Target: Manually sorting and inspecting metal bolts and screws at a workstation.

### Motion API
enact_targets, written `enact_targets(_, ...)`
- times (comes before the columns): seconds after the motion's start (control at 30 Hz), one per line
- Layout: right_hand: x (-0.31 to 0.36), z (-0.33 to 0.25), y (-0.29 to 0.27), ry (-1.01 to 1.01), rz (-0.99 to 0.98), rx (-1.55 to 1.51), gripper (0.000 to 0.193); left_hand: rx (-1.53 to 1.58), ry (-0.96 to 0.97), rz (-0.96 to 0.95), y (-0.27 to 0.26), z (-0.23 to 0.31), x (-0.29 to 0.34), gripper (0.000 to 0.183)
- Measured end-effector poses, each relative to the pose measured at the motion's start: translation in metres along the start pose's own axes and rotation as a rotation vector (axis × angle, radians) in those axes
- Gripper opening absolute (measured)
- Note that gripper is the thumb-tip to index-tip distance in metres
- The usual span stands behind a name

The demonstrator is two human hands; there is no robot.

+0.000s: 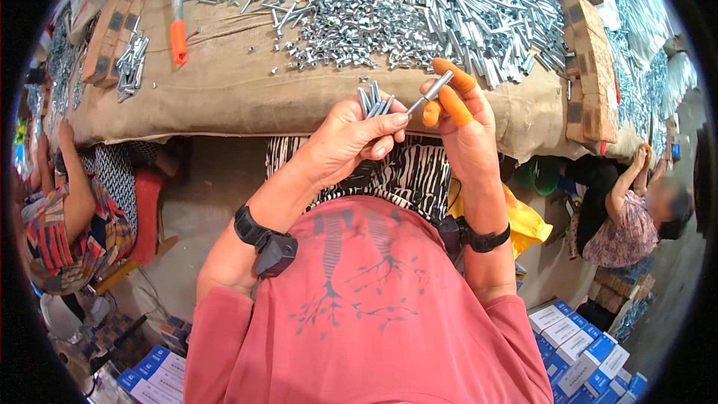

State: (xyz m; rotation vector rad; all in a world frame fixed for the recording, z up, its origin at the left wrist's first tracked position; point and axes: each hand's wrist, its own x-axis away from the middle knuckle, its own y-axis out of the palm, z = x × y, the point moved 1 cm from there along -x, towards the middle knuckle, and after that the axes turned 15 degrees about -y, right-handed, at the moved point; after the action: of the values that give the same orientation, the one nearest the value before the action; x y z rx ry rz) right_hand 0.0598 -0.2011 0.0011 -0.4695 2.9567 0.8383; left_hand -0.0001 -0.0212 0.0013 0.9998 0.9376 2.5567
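Note:
Closed around a small bunch of thin metal rods (pixel 374 99) is my left hand (pixel 340 138), held just in front of the table's near edge. Orange rubber covers sit on some fingertips of my right hand (pixel 471 123). Those fingers pinch a shiny metal sleeve (pixel 440 85), tilted up to the right. A thinner rod (pixel 416 107) runs from the sleeve's lower end down to my left thumb tip, so the piece bridges both hands. How far the rod goes inside the sleeve is hidden.
Beyond my hands, a big heap of metal sleeves, rods and short rings (pixel 419 11) covers the cloth-topped table (pixel 217 105). Wooden blocks (pixel 591 75) border it. An orange-handled tool (pixel 178 41) lies left. Co-workers sit at both sides; blue-and-white boxes (pixel 583 352) stand behind at right.

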Motion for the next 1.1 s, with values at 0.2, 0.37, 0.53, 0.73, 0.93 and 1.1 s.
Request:
enact_targets(0.2, 0.007, 0.002, 0.011, -0.017, -0.085, 0.2, 0.037, -0.062, 0.026, 0.017, -0.002, 0.002, 0.001, 0.021)
enact_targets(0.37, 0.007, 0.003, 0.008, -0.231, -0.365, 0.677, 0.025, -0.063, 0.025, 0.034, -0.005, 0.001, -0.001, 0.024)
enact_targets(0.53, -0.015, -0.001, 0.009, -0.189, -0.182, 0.844, 0.021, -0.003, 0.036, 0.053, -0.015, -0.002, -0.003, 0.019)
enact_targets(0.73, -0.042, 0.02, 0.02, -0.684, -0.574, 1.57, 0.024, -0.042, 0.047, 0.081, -0.019, 0.005, -0.006, 0.016)
enact_targets(0.93, -0.042, 0.028, 0.012, -0.608, -0.438, 1.372, 0.019, 0.025, 0.056, 0.087, -0.021, 0.003, -0.001, 0.016)
enact_targets(1.1, -0.019, 0.016, 0.012, -0.125, -0.16, 0.528, 0.016, 0.061, 0.075, 0.026, -0.019, 0.002, 0.002, 0.014)
